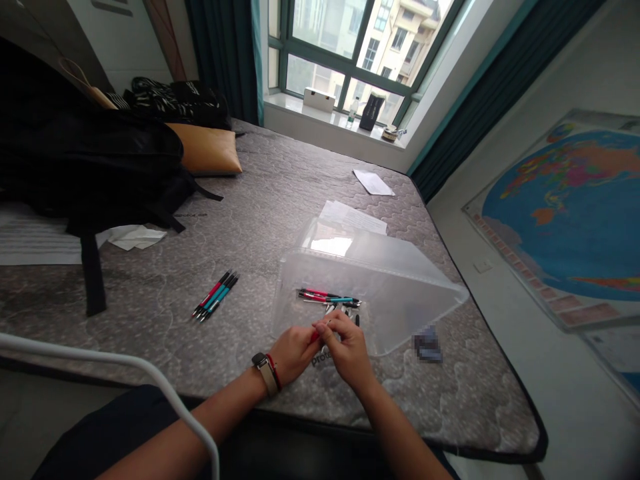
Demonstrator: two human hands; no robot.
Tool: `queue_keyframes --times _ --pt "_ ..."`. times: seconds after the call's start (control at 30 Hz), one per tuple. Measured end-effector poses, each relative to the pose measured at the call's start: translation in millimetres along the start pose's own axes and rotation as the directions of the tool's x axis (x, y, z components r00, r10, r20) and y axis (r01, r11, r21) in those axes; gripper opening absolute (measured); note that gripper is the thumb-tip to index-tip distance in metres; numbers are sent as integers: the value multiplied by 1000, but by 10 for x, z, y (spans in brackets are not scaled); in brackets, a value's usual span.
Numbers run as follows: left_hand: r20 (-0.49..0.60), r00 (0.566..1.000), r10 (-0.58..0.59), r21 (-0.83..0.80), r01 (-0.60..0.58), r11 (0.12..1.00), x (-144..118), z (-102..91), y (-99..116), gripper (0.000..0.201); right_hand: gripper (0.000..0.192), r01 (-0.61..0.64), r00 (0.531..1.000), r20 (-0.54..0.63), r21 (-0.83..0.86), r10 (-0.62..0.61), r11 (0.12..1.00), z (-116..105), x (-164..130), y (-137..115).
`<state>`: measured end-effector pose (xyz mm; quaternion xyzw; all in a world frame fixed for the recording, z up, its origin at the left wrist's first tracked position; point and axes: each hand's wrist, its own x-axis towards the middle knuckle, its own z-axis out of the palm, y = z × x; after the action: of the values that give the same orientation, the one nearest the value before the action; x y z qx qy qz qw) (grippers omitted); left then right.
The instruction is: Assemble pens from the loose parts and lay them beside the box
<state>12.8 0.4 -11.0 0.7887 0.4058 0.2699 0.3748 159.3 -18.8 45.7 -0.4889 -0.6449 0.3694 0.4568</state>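
My left hand (294,348) is closed around a red pen (315,336), most of it hidden by the fingers. Thumb and fingers of my right hand (351,348) pinch together at the pen's end, touching my left fingertips. Just beyond both hands, a translucent plastic box (400,293) rests on the mattress. Red and blue pens (327,297) lie side by side there, seen at the box's near part. Small black and white pieces (357,321) show partly behind my right fingers; their kind is unclear. To the left lies a row of several red, blue and black pens (216,297).
A grey quilted mattress (260,220) spans the view. Papers (353,217) lie behind the box, and a black backpack (90,147) with a tan cushion (210,148) sits at left. A white curved tube (125,361) crosses the lower left. A blurred dark item (428,345) lies at right.
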Motion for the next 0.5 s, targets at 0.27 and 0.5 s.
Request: queue_keyframes --times 0.27,0.5 --pt "-10 1000 -5 -107 4 994 23 2 1 36 26 -30 999 23 -10 30 999 -1 26 62" --pt "-84 993 -86 -246 63 967 56 53 -66 38 29 -76 997 25 47 75 996 35 103 168"
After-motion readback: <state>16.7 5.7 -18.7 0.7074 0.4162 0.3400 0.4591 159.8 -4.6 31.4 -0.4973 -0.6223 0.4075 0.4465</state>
